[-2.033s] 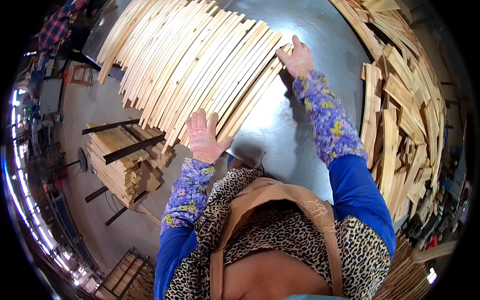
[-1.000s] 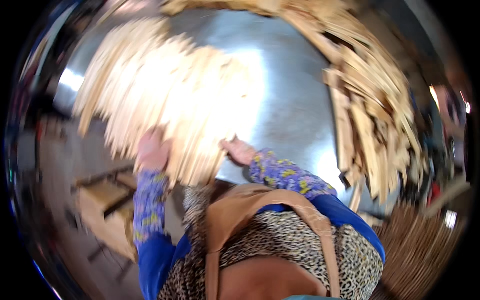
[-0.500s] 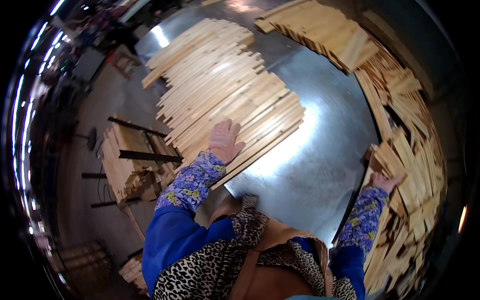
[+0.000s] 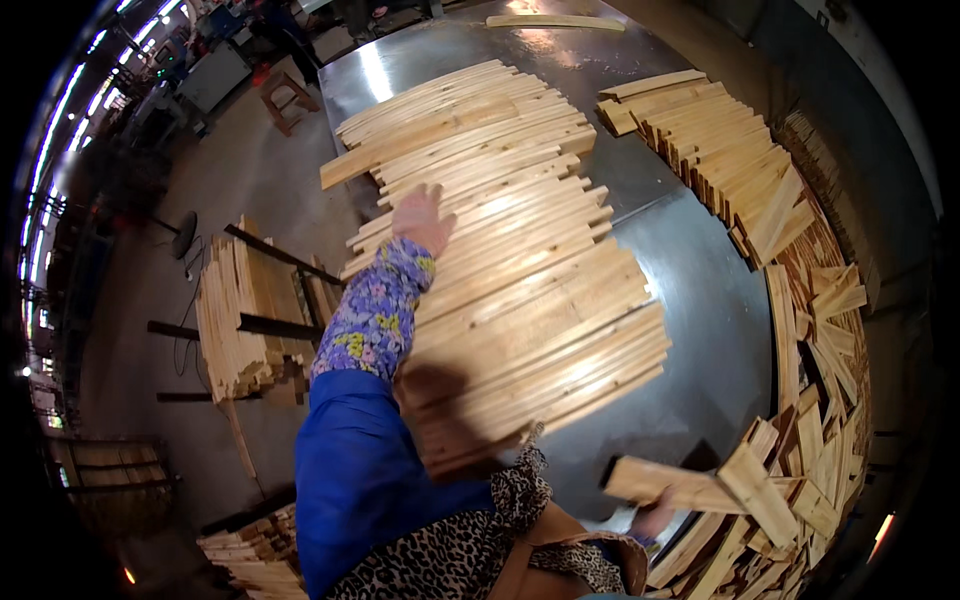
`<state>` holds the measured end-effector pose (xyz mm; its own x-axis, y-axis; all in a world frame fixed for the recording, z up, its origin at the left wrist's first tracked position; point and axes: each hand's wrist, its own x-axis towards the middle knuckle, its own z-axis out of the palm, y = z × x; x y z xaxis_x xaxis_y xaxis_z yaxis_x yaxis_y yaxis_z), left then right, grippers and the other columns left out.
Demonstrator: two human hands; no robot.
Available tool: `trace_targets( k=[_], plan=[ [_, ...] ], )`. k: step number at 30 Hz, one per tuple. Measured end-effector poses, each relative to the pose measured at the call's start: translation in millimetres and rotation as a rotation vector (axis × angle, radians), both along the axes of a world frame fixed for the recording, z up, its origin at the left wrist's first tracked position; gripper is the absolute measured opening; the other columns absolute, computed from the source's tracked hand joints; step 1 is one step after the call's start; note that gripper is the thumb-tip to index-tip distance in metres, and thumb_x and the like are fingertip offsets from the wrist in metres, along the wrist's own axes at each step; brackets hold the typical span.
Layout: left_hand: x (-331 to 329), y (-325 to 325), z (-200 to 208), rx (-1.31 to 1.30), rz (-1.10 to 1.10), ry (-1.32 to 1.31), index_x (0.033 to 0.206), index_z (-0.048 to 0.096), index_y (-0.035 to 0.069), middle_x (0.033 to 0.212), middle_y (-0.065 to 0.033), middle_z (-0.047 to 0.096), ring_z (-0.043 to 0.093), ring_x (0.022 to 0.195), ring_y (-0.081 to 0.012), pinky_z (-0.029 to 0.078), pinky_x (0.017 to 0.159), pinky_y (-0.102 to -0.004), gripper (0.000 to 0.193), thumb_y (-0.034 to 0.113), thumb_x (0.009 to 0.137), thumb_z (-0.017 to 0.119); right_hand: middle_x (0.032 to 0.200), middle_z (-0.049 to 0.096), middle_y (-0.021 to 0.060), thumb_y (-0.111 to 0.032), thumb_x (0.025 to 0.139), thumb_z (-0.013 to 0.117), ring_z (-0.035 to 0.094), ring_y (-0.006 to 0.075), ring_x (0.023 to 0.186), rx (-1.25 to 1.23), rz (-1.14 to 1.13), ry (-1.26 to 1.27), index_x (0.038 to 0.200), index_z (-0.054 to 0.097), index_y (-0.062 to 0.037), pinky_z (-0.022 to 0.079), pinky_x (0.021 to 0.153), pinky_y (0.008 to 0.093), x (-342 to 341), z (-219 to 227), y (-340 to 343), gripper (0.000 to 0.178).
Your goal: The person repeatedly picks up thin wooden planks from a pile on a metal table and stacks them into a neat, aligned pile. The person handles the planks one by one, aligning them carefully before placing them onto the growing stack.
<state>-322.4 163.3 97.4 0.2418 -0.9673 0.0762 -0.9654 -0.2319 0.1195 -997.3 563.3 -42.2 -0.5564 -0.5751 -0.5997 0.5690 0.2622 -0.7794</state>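
Long pale wooden strips lie side by side in a wide layer on a metal-topped table. My left hand rests flat on the strips near their left ends, fingers spread, holding nothing. At the lower right, my right hand, somewhat blurred, grips a short wooden board at its near edge. The board is beside the heap of loose offcuts, and its right end meets another short piece lying crosswise. Part of the right hand's fingers is hidden behind the board.
A row of shorter boards lies at the table's far right. One narrow strip is at the far edge. Left of the table stands a stack of strips between dark metal bars; a wooden stool is on the floor beyond.
My right hand has come off the heap toward me and left, now with a short board. My left hand has slid farther along the layer of strips. The whole view has shifted.
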Motion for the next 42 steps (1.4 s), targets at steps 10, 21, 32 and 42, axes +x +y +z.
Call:
trace_targets(
  k=[10,21,32,42],
  plan=[
    [152.7,-182.1,49.3,0.356,0.112,-0.124,0.168,0.040,0.009,0.169,-0.0204,0.046,0.047,0.155,-0.0358,0.038,0.129,-0.0471,0.102,0.063,0.089,0.074,0.114,0.071,0.0156,-0.041,0.102,0.076,0.073,0.0309,0.095,0.578,1.095,0.775,0.144,0.056,-0.0043,0.063,0.077,0.0461,32.5,28.9,63.3,0.059],
    [-49.0,29.0,86.4,0.165,-0.253,0.382,0.138,0.059,-0.011,0.124,-0.0287,0.069,0.068,0.117,-0.0369,0.054,0.102,-0.0469,0.081,0.035,0.079,0.090,0.099,0.072,0.0097,-0.045,0.102,0.072,0.068,0.0188,0.075,0.483,-0.099,0.470,0.149,0.051,-0.0051,0.051,0.059,0.0324,70.2,31.1,18.9,0.065],
    [-205.8,134.0,-42.4,-0.134,-0.949,0.236,0.138,0.065,-0.006,0.143,-0.0333,0.062,0.055,0.142,-0.0482,0.044,0.122,-0.0538,0.059,0.030,0.093,0.076,0.116,0.078,0.0161,-0.038,0.095,0.081,0.075,0.0257,0.101,-0.003,-0.273,0.055,0.134,0.070,-0.0006,0.059,0.091,0.0384,35.6,32.7,-58.5,0.055],
    [-513.8,176.7,-26.0,0.332,-1.190,0.360,0.146,0.061,0.008,0.129,-0.0237,0.066,0.063,0.120,-0.0453,0.052,0.104,-0.0549,0.059,0.029,0.091,0.068,0.118,0.074,0.0118,-0.018,0.097,0.076,0.071,0.0235,0.107,-0.095,-0.162,0.324,0.156,0.048,-0.0076,0.059,0.093,0.0356,-6.5,74.3,-13.0,0.066]
  ],
)
